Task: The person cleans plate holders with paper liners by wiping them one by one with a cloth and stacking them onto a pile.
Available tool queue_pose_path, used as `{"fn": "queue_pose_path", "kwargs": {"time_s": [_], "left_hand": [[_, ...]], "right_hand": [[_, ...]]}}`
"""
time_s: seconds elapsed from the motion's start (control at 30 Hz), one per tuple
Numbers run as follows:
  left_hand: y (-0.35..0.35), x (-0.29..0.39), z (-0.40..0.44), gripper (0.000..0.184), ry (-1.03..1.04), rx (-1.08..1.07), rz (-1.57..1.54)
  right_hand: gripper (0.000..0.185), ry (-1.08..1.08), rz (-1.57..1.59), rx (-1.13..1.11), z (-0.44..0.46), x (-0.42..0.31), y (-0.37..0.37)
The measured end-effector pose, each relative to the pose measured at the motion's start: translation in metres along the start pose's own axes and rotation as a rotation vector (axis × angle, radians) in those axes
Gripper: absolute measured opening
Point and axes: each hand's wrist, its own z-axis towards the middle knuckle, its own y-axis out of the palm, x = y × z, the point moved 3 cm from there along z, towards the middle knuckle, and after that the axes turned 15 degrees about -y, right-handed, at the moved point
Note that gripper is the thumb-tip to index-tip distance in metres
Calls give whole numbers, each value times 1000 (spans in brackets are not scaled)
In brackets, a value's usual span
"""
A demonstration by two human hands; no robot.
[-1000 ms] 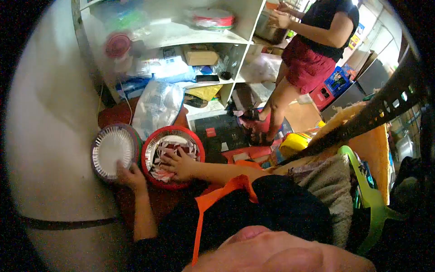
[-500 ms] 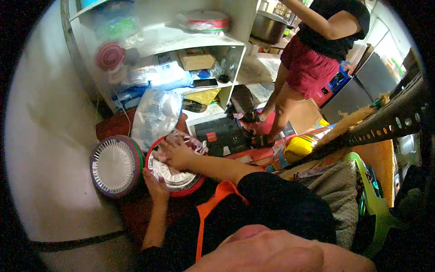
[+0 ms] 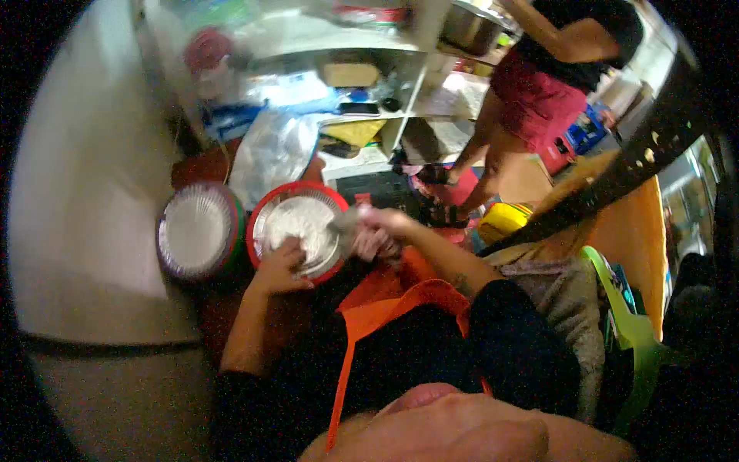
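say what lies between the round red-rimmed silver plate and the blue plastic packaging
In the head view, a clear plastic bag lies between the plate and the packaging.

1. My left arm (image 3: 248, 327) reaches forward, with the hand a bit to the right of the elbow.
2. My left hand (image 3: 282, 267) has its back up. The thumb sticks out away from the fingers. I can't tell if they pinch.
3. My right arm (image 3: 453, 264) slants across in front of me.
4. My right hand (image 3: 390, 224) is blurry, with its fingers curled in a grip.
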Motion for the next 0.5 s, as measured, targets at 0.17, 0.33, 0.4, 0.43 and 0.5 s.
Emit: {"fn": "queue_pose_path", "kwargs": {"time_s": [0.17,0.33,0.4,0.43,0.5], "left_hand": [[23,8,-23,32,120,119,-81],[-12,17,-26,27,38,590,-320],[-38,-3,-25,21,8,939,-399],[-53,-13,-34,18,-3,1210,-382],[-96,-30,-57,13,-174,1502,-242]], "right_hand": [[35,-364,530,643,-19,-23,-50],[33,-555,608,786,-2,-19,-69],[35,-660,723,678,5,-29,-61],[36,-676,737,666,5,-37,-51],[36,-674,717,709,14,-29,-54]]}}
